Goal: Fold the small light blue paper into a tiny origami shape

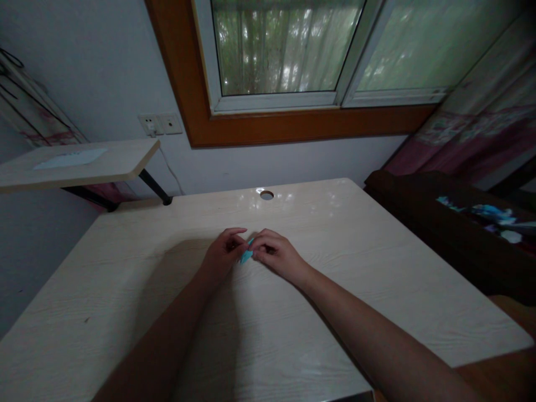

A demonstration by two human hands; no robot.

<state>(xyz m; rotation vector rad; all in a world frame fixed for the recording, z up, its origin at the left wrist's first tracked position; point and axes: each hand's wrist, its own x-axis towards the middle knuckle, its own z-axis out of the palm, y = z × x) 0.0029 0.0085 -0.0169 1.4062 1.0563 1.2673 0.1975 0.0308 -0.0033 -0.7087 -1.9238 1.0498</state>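
Note:
My left hand (pixel 224 252) and my right hand (pixel 276 255) meet at the middle of a pale wooden desk (pixel 377 268). Between their fingertips is a small folded piece of turquoise paper (pixel 247 254), pinched from both sides. Both hands have their fingers curled and pressed together on the paper. Most of the paper is hidden by the fingers. Both forearms stretch across the desk toward me.
A round cable hole (pixel 267 195) lies near the desk's far edge. A raised side shelf (pixel 79 162) with a sheet of paper stands at the left. A wall socket (pixel 160 124) sits under the window (pixel 285 50). Dark furniture (pixel 452 223) borders the right.

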